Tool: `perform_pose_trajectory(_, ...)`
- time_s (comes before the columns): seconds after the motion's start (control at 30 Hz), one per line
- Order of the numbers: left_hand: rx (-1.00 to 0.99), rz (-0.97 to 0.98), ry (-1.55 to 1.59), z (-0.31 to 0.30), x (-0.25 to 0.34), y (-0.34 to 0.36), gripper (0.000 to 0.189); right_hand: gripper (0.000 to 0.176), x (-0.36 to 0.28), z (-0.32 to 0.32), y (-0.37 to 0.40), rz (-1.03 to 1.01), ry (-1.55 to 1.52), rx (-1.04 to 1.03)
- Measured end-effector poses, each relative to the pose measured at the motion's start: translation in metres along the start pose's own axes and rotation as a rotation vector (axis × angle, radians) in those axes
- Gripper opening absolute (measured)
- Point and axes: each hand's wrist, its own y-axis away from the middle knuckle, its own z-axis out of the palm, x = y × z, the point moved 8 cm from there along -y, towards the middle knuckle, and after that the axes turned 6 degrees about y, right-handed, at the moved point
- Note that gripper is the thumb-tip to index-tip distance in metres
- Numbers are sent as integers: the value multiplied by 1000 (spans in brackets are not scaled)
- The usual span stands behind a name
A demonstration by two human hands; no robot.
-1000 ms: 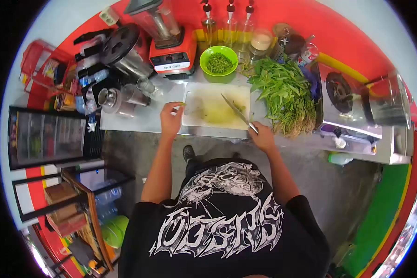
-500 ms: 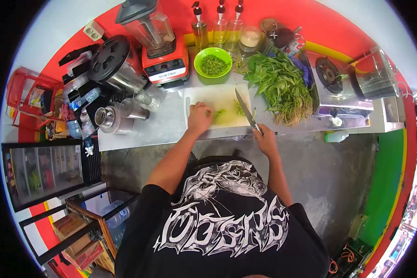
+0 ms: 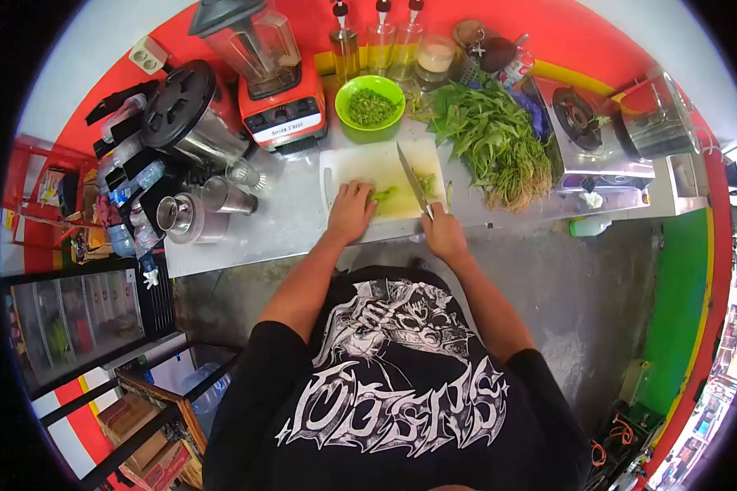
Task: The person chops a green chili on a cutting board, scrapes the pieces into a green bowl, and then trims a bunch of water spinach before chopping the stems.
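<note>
my left hand curled, fingertips pinning the greens near the cutting board's front edge | greens lay crosswise, pointing right from that nearer hand | knife stood just right of them, tip toward the back edge | my right hand fisted round its handle at the front-right corner

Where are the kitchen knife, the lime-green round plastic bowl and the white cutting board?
Steel-bladed kitchen knife (image 3: 413,182): head view, mid-blade.
Lime-green round plastic bowl (image 3: 370,136): head view, front wall.
White rectangular cutting board (image 3: 350,164): head view, bare upper-left surface.
</note>
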Motion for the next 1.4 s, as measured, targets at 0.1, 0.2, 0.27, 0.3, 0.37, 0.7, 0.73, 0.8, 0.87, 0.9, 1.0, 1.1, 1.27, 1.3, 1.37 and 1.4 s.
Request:
perform_pose_trajectory(0.1, -50, 56, -44, -1, -6, -1, 33, 30, -7, 4, 1, 46, 118, -51)
perform_pose_trajectory(0.2, -69, 18, -130, -8, -14, 6, 34, 34, -4, 16, -4, 46, 151, -101)
perform_pose_trajectory(0.27, 4, 58, -179, -13, -22, 19, 39, 38, 1, 26, -8, 29, 206, -164)
perform_pose_trajectory(0.3, 9, 53, -174, -17, -24, 24, 39, 38, -2, 26, -8, 25, 212, -166)
perform_pose_trajectory(0.37, -99, 198, -255, -13, -19, 38, 47, 37, -5, 28, -6, 60, 249, -164)
perform_pose_trajectory(0.7, -198, 144, -290, -17, -33, 53, 52, 27, -30, 39, -2, 87, 525, -228)
perform_pose_trajectory(0.73, -204, 146, -285, -17, -31, 52, 52, 27, -30, 39, -2, 79, 523, -229)
perform_pose_trajectory(0.8, -221, 125, -277, -17, -32, 52, 52, 27, -28, 41, -3, 74, 519, -232)
perform_pose_trajectory(0.87, -230, 119, -276, -20, -32, 50, 51, 26, -29, 43, -7, 31, 541, -234)
perform_pose_trajectory(0.9, -228, 118, -287, -22, -30, 50, 51, 26, -32, 42, -9, 35, 539, -232)
perform_pose_trajectory(1.0, -206, 134, -295, -22, -30, 49, 50, 39, -34, 36, -22, 69, 461, -294)
perform_pose_trajectory(1.1, -190, 139, -301, -20, -32, 51, 50, 40, -36, 20, -32, 78, 423, -336)
perform_pose_trajectory(1.27, -121, 153, -231, -23, -31, 53, 50, 40, -32, 28, -18, 124, 437, -420)
perform_pose_trajectory(1.3, -131, 135, -236, -23, -30, 53, 50, 40, -33, 36, -16, 117, 438, -419)
perform_pose_trajectory(1.37, -139, 119, -245, -24, -31, 51, 50, 38, -31, 46, -16, 229, 318, -349)
perform_pose_trajectory(1.4, -135, 130, -245, -24, -31, 51, 50, 38, -36, 43, -19, 226, 316, -347)
